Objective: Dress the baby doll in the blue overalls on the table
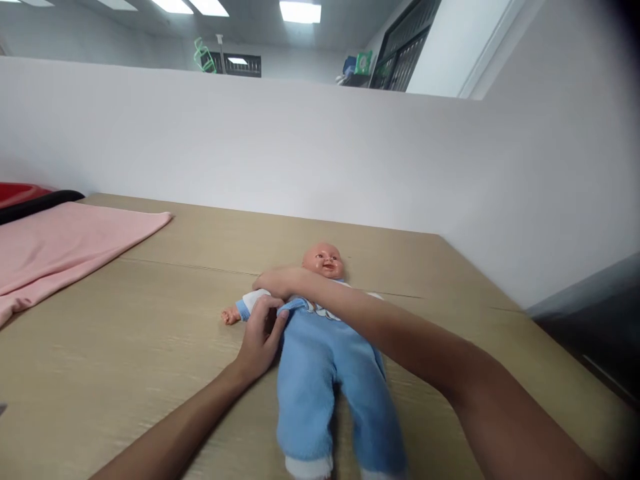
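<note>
A baby doll lies on its back on the table, head away from me. It wears a blue outfit with white sleeves and white trouser cuffs. At the outfit's left edge, by the doll's side, my left hand is closed, thumb and fingers on the blue cloth. My right hand reaches across the doll's chest to the shoulder at left. Its fingers curl down over the clothing there, and their tips are hidden. The doll's hand sticks out of the sleeve at left.
Pink cloth is spread over the left of the tabletop. Behind it are a black rounded edge and a red object. A white partition stands along the table's far side.
</note>
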The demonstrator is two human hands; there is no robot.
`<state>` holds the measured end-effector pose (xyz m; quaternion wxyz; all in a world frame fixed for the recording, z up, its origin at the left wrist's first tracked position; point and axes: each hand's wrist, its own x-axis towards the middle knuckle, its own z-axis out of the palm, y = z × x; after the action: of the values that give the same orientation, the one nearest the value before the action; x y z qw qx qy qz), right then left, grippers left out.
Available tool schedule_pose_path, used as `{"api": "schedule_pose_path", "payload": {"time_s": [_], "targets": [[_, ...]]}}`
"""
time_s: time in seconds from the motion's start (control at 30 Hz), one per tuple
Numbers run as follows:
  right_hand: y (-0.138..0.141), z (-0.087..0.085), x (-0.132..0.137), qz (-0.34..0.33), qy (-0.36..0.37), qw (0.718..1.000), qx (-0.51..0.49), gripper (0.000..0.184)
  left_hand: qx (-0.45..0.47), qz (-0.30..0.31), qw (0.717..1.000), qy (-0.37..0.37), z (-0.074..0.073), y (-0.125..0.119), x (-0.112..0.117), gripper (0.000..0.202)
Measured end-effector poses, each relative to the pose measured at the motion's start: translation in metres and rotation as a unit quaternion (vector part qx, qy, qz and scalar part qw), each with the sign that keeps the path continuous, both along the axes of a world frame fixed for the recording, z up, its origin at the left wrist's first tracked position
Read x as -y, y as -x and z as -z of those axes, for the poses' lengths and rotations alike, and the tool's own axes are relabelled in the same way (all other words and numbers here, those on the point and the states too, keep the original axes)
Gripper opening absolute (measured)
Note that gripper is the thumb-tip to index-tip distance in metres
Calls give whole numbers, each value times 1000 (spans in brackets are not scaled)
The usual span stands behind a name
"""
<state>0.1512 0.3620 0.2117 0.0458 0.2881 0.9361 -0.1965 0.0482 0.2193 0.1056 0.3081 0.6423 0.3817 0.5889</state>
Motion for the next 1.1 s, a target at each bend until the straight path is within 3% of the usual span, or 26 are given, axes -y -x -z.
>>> {"api": "schedule_pose_path", "payload": {"time_s": [0.1, 0.2, 0.33, 0.43, 0.57, 0.7, 0.83, 0.97, 1.03, 1.1], "targets": [[-6, 8, 6, 3, -7, 1000, -25, 20, -7, 3, 1000, -11, 2, 2, 1, 24], [-26, 6, 13, 30, -18, 994, -103, 6, -24, -47, 998, -47, 3, 2, 2, 22], [-59, 3, 17, 74, -9, 973, -218, 23, -47, -155, 983, -81, 6, -2, 5, 25], [-76, 4, 18, 77, -8, 962, -263, 38, -37, -189, 977, -90, 8, -5, 10, 25], [-83, 5, 23, 44, -34, 958, -280, 49, 33, -122, 989, -80, 5, -7, 15, 26], [-87, 5, 32, 10, -19, 959, -282, 46, 137, -95, 986, 24, -2, -3, 5, 41], [-98, 7, 56, 111, -16, 941, -319, 34, 163, -68, 978, 114, -4, 6, -19, 52], [-100, 7, 87, 234, -81, 920, -302, 23, 151, -30, 979, 131, -3, 13, -36, 58], [-98, 5, 94, 239, -70, 928, -277, 27, 155, -13, 978, 137, -4, 14, -39, 58], [-97, 3, 94, 225, -10, 931, -287, 31, 151, -4, 979, 137, -6, 16, -42, 58]]}}
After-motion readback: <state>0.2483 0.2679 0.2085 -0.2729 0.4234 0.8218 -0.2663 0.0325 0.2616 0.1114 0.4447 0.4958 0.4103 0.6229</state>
